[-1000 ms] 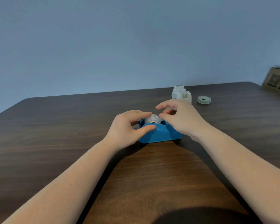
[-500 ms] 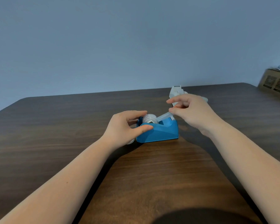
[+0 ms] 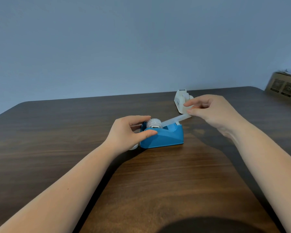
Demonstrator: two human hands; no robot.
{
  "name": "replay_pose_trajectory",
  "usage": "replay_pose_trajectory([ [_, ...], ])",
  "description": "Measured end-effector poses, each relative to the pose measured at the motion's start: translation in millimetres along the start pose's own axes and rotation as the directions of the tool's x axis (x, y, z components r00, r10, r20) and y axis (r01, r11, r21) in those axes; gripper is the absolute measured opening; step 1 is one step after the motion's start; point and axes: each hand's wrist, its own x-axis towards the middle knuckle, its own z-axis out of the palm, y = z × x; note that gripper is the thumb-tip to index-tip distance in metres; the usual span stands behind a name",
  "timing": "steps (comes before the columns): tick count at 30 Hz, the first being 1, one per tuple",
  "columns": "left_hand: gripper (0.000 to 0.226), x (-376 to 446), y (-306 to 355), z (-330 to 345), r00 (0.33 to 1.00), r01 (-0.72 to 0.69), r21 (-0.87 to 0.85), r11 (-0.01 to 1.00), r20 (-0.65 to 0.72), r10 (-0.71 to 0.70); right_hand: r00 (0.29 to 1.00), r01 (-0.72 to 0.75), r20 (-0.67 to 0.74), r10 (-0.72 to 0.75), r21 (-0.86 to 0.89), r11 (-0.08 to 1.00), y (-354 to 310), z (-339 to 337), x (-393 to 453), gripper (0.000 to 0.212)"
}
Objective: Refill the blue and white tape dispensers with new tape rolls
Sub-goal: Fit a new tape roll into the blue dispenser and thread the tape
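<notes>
The blue tape dispenser [image 3: 166, 137] stands on the dark wooden table [image 3: 57, 140] in the middle of the view, with a tape roll [image 3: 154, 123] seated in it. My left hand [image 3: 126, 132] grips the dispenser's left end, thumb on the near side and fingers over the far side. My right hand [image 3: 212, 110] pinches the free end of a strip of tape [image 3: 175, 119], stretched from the roll over the dispenser's right tip. The white tape dispenser [image 3: 181, 100] stands behind, partly hidden by my right fingers. The loose roll seen earlier is hidden.
A cardboard box [image 3: 284, 86] sits at the far right edge of the table. A small white object [image 3: 134, 147] peeks out under my left wrist. A blue-grey wall rises behind the table. A dark shadow lies at the near edge.
My right hand has drawn the tape end out from the roll, up and to the right past the dispenser's tip. My left hand has kept its hold on the blue dispenser.
</notes>
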Motion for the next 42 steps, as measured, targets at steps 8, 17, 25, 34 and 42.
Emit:
replay_pose_trajectory([
  [8, 0.051, 0, 2, 0, 1.0, -0.006, 0.008, 1.0, -0.002, 0.006, 1.0, -0.022, 0.018, 0.023, -0.059, 0.998, 13, -2, 4, 0.016],
  [17, 0.051, 0, 1, 0, 1.0, -0.007, 0.01, 1.0, 0.0, 0.007, 0.997, -0.012, 0.075, 0.026, -0.178, 0.984, 20, 2, 5, 0.021],
  [25, 0.051, 1, 1, 0, 1.0, 0.004, 0.017, 1.0, -0.008, -0.003, 0.977, 0.078, 0.211, -0.007, -0.331, 0.94, 20, 24, -2, 0.037],
  [34, 0.052, 0, 7, 0, 1.0, 0.023, 0.055, 0.998, -0.003, -0.023, 0.981, 0.048, 0.185, 0.059, -0.524, 0.851, 19, 33, -5, 0.026],
  [42, 0.054, 2, 25, 5, 0.996, 0.083, 0.253, 0.964, -0.044, -0.075, 0.978, -0.126, 0.133, 0.159, -0.228, 0.966, -5, 33, -19, 0.006],
])
